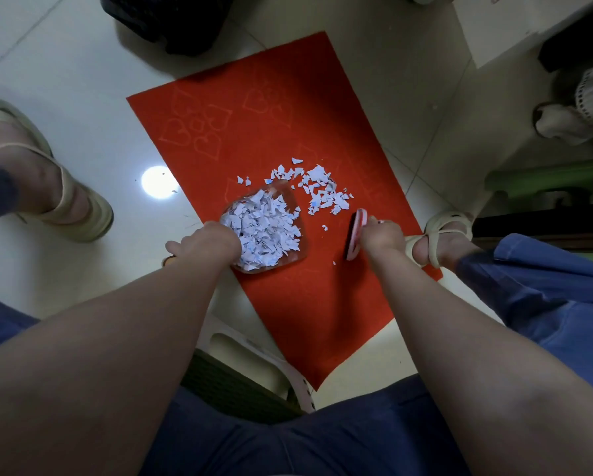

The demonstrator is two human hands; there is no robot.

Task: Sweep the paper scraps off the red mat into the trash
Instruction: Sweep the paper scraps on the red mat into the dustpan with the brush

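Note:
A red mat (260, 132) lies on the pale tiled floor. A clear dustpan (289, 201) heaped with white paper scraps (264, 231) rests on the mat, and my left hand (209, 243) grips its near end. More loose paper scraps (319, 188) lie scattered on the mat just beyond and to the right of the pan. My right hand (380, 237) grips a small pink brush (356, 233) with dark bristles, held on edge to the right of the pan.
A black trash bin (171, 18) stands past the mat's far edge. My sandalled feet are at the left (65, 201) and on the mat's right edge (439, 238). A stool (253, 365) is under me; white and green furniture (535, 180) stands at right.

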